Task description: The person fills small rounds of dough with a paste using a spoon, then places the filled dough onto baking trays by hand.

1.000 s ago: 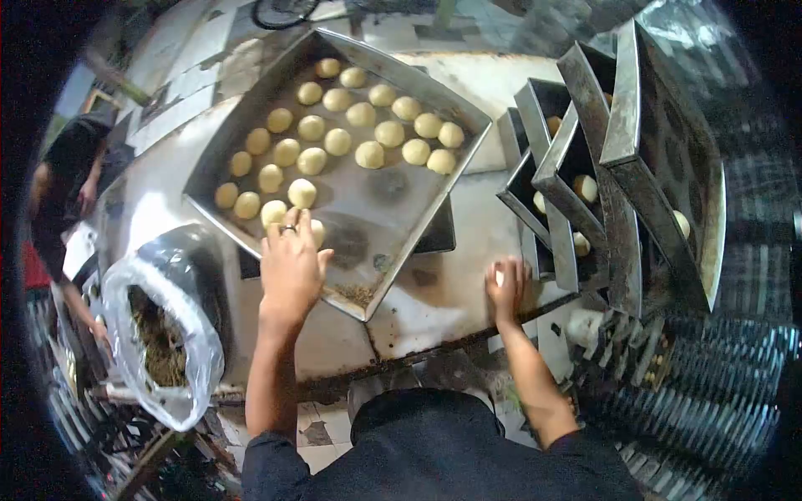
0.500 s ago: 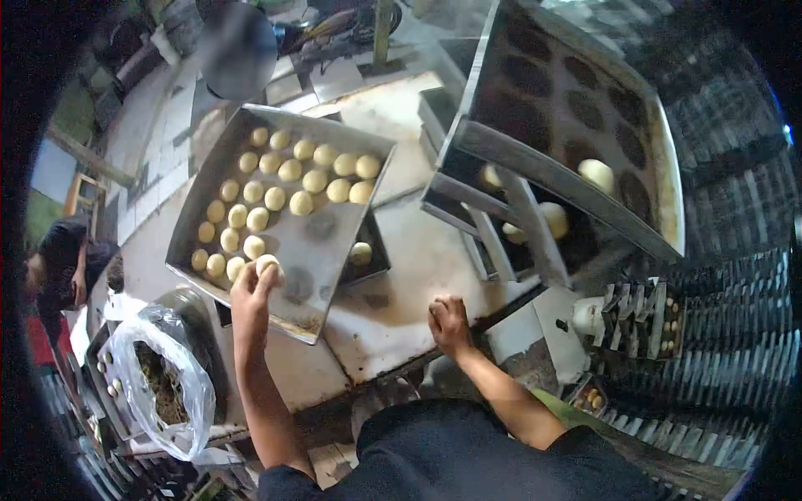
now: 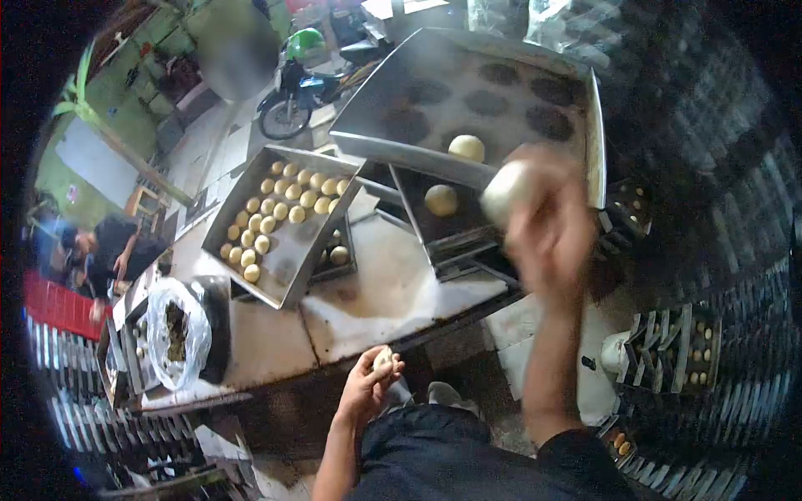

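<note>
My right hand (image 3: 547, 221) is raised and blurred, gripping a pale dough ball (image 3: 505, 190) in front of a dark metal tray (image 3: 401, 150) tilted up at the right. One dough ball (image 3: 466, 147) lies on that tray and another (image 3: 441, 199) on the tray below it. My left hand (image 3: 368, 386) is low, near my body below the table edge, closed around a smaller dough ball (image 3: 383, 360). A steel tray (image 3: 292, 259) on the table holds several rows of dough balls (image 3: 271, 209).
A clear plastic bag (image 3: 177, 334) with dark filling stands at the table's left end. Racks of trays (image 3: 685, 342) sit at the right. Another person in dark clothes (image 3: 113, 250) is at the far left. A motorbike (image 3: 292, 92) is parked beyond the table.
My right hand rose from the tabletop with a dough ball toward the tilted tray. My left hand left the steel tray and dropped below the table edge with a ball. The view pulled back.
</note>
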